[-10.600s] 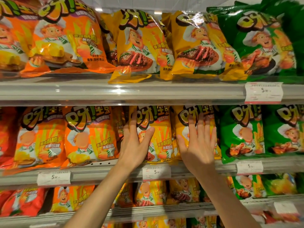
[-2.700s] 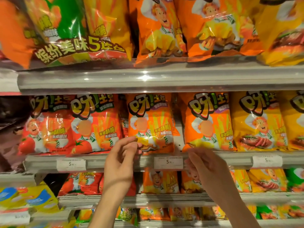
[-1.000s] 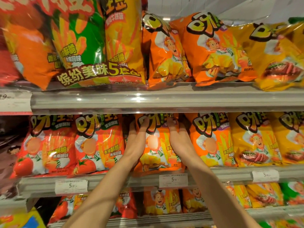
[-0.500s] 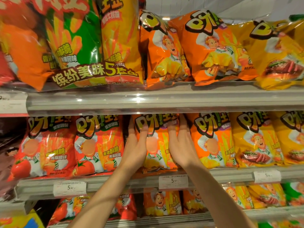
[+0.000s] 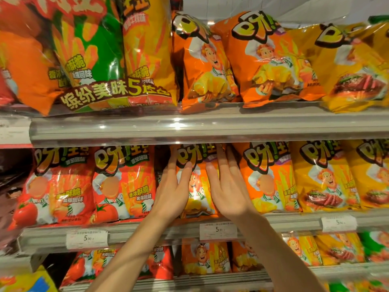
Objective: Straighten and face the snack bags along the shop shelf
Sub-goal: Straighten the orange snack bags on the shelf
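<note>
Both hands frame one orange snack bag [image 5: 197,186] on the middle shelf [image 5: 168,228]. The left hand [image 5: 172,190] lies along the bag's left edge and the right hand [image 5: 227,190] along its right edge. On each hand the fingers are straight and close together, laid flat against the bag rather than curled round it, with the thumbs resting on its printed front. Held this way, the palms look set to square the bag up and turn its face forward, not to lift it out.

The bag stands upright between the red tomato bag [image 5: 124,184] on its left and another orange bag [image 5: 267,178] on its right. A dark gap shows at the left side, where the left fingers [image 5: 171,159] reach in; on the right the neighbouring bag sits just beside the right hand, so there is little side room there. Above, the bag's top almost meets the underside of the upper shelf [image 5: 210,127], and the fingertips sit just under it, which leaves scant room upward. Below, the clear front lip and the price tag [image 5: 217,229] keep the bag's foot from sliding nearer. My guess is that the free directions are a small push to the far side and a small twist.
</note>
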{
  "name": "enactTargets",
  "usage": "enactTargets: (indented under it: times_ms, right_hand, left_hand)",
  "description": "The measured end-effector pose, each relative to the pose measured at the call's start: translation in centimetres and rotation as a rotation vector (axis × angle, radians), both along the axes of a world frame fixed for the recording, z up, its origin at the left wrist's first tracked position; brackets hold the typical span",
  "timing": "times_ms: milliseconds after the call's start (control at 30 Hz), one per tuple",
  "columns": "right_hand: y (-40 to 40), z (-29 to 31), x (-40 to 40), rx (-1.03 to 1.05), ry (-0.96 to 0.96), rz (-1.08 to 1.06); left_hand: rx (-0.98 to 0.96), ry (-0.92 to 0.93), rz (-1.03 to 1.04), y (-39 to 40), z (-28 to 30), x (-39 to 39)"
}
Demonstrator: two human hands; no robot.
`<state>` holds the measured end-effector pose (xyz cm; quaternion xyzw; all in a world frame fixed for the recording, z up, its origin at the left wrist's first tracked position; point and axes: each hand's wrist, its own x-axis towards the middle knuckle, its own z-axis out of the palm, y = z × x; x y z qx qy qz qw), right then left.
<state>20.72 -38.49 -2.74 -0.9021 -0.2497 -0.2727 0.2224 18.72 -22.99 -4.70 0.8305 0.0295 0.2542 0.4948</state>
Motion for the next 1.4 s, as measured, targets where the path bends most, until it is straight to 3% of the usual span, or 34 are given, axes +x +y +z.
enactTargets:
  times_ms: [100,200,267,333,400,1000,1300,1400]
  right_hand:
    - [-1.8,0.1,-0.8,0.221,0.016,0.092]
    - [-4.0,-0.3,-0.7,0.169,-0.216,0.068]
    - [-5.7,-0.5,0.1,0.086,-0.282,-0.097]
    - [-7.1,-0.9,0.6,0.019,-0.184,-0.276]
    - [-7.9,-1.5,1.0,-0.043,-0.091,-0.324]
    - [-9.2,-1.9,2.7,-0.058,-0.079,-0.274]
    - [-8.0,-1.0,-2.0,0.321,0.046,-0.192]
    - [-7.1,-1.7,-4.1,0.434,-0.042,-0.13]
  left_hand:
    - [0.04,0.016,-0.068,-0.1,0.0,-0.8]
    - [0.065,0.022,-0.062,-0.6,0.2,-1.2]
    - [0.07,0.04,-0.051,-0.9,0.3,-1.3]
    - [0.069,0.042,-0.043,-1.2,0.2,-1.4]
    - [0.058,0.022,-0.038,-1.5,0.2,-1.2]
    - [0.086,0.031,-0.024,-2.5,-0.1,-0.5]
    - [0.069,-0.059,-0.034,-0.3,-0.3,-3.3]
    - [0.029,-0.072,-0.026,0.3,-1.2,-5.4]
